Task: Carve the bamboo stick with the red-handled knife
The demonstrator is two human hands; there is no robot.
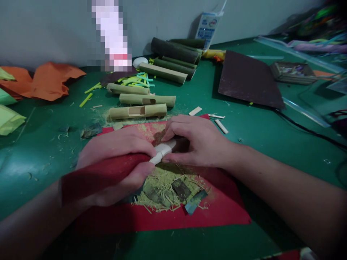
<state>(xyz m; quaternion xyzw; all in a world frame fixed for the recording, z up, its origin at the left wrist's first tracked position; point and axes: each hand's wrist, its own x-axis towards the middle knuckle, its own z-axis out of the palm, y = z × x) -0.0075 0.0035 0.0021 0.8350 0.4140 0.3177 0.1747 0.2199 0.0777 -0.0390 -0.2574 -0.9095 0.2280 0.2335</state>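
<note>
My left hand (116,148) is closed around a stiff dark red folded sheet (105,173), its fingertips at one end of a pale rounded piece (164,147). From the other side my right hand (195,141) grips this piece between thumb and curled fingers. The piece has a thin seam across it; its right end is hidden in my palm, so I cannot tell its kind. Beneath both hands a red sheet (230,213) lies on the table, bearing greenish dust and shavings (162,180) with several dark flat scraps (181,189).
Behind my hands lie notched bamboo tubes (151,110) and darker green bamboo lengths (176,50). A dark brown sheet (248,81) and a small tray (294,72) are at the right. Orange paper (54,81) lies at the left. A black cable (303,128) crosses the right side.
</note>
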